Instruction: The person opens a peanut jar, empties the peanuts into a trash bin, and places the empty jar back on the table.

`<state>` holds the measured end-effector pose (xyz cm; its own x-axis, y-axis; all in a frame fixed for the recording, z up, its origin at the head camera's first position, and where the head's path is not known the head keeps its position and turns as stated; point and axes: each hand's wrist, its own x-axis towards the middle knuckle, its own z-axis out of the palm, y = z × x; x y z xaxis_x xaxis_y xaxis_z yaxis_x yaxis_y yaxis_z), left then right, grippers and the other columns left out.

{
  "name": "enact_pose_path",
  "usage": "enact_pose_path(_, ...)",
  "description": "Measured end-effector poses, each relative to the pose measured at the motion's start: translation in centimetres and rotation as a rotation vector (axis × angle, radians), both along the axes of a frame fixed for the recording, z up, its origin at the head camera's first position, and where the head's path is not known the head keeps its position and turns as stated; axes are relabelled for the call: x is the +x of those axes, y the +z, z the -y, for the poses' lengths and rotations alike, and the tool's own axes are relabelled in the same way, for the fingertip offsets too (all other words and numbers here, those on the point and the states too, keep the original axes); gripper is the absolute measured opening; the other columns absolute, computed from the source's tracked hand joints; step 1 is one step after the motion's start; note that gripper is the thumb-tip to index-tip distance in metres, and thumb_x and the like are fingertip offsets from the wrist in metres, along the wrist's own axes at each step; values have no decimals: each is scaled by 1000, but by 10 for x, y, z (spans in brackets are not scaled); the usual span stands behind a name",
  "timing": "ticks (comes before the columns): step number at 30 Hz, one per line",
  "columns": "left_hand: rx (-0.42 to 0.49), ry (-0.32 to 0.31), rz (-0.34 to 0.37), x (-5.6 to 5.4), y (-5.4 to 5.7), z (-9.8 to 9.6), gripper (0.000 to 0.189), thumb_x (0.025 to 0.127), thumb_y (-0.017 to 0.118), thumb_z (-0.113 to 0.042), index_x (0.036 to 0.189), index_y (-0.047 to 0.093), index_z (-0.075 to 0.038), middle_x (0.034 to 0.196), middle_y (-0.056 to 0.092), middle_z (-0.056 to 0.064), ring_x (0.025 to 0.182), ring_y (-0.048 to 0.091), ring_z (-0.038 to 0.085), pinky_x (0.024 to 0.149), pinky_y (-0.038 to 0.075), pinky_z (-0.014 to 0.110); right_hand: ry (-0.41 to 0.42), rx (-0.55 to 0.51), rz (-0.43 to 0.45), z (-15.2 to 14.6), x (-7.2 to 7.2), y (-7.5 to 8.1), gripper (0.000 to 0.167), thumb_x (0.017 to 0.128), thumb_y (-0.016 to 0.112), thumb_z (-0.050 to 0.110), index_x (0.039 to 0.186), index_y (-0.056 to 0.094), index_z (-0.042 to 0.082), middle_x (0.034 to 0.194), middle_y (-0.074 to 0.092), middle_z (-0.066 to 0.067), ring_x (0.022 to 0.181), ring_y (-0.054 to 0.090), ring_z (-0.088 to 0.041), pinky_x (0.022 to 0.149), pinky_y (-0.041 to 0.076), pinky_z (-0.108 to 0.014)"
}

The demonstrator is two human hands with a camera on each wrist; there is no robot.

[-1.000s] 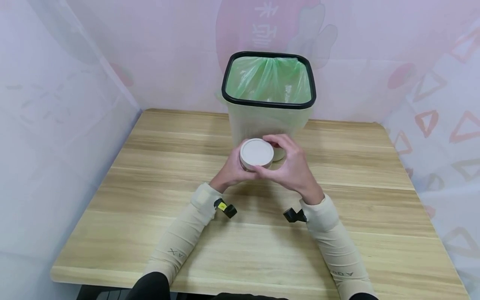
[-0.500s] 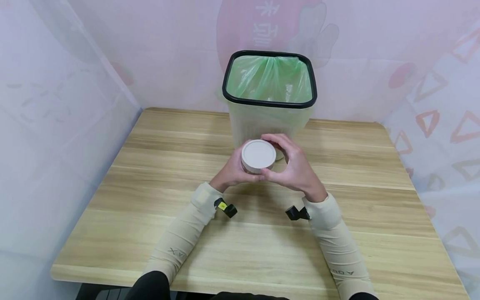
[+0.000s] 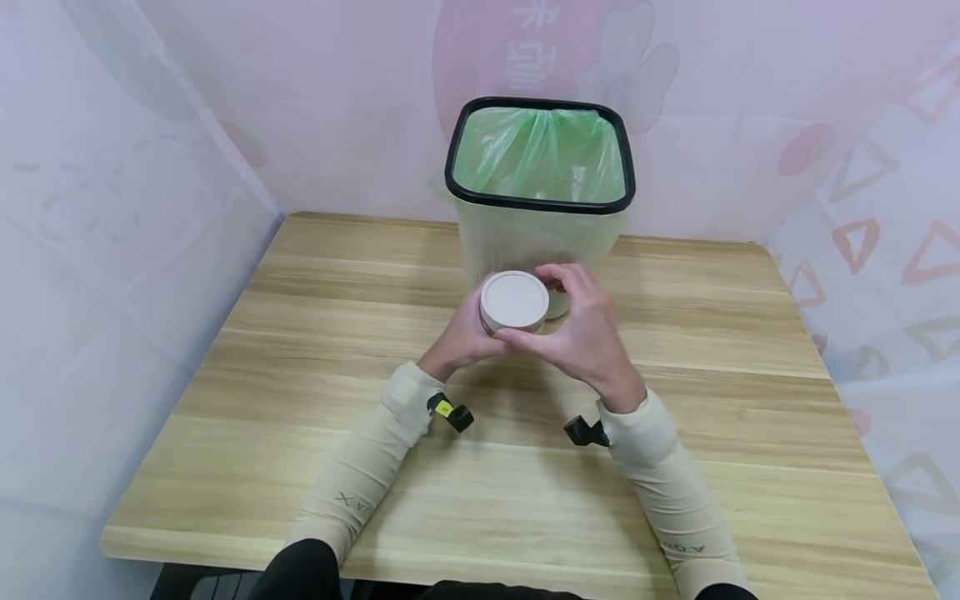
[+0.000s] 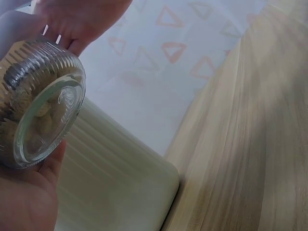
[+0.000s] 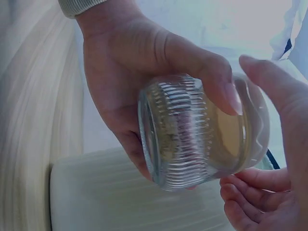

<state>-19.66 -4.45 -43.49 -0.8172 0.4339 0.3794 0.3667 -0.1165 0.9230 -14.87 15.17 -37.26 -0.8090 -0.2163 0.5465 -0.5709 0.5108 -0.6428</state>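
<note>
You look mid-way through unscrewing: your left hand point(image 3: 467, 337) grips the ribbed glass jar point(image 5: 192, 132); your right hand point(image 3: 585, 333) pinches its white lid point(image 3: 514, 302); next, another firm counter-twist.

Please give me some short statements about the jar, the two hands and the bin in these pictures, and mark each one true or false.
1. The left hand grips the ribbed glass jar. True.
2. The jar's white lid lies on the table. False: it sits on the jar, with the right hand around it.
3. The bin holds a green bag. True.
4. The jar stands inside the bin. False: it is held in front of the bin, above the table.
</note>
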Motion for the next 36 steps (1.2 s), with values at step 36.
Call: enact_pose_path(36, 0, 8, 9, 1, 1, -1, 92, 69, 96, -17, 147, 49, -1, 142, 59, 20, 132, 55, 25, 121, 41, 49, 103, -113, 106, -10, -5, 1, 75, 74, 96, 18, 139, 62, 3, 128, 67, -8, 111, 65, -21, 93, 56, -31)
